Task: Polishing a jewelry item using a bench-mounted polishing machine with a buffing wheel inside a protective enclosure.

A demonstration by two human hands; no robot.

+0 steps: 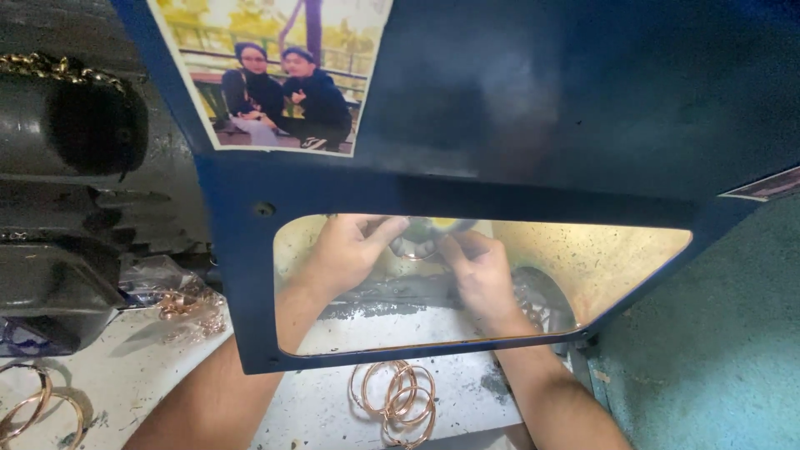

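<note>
Here, behind the blue guard [250, 275], the left hand [346, 250] and right hand [479, 271] together pinch one ring [414, 247]; about four bangles [400, 400] lie stacked on the desk [317, 408].

A photo print [279, 75] is stuck on the dark blue panel [533, 100] at the top of the view, a bit to the left. It is a rectangle with a thin white edge, and it sits a little crooked. It shows two people in dark clothes sitting outside, with green and yellow trees behind them. At the right edge of the same panel, the corner of a pale sticker [771, 185] with a dark rim peeks in. It is too cut off to tell more.
</note>
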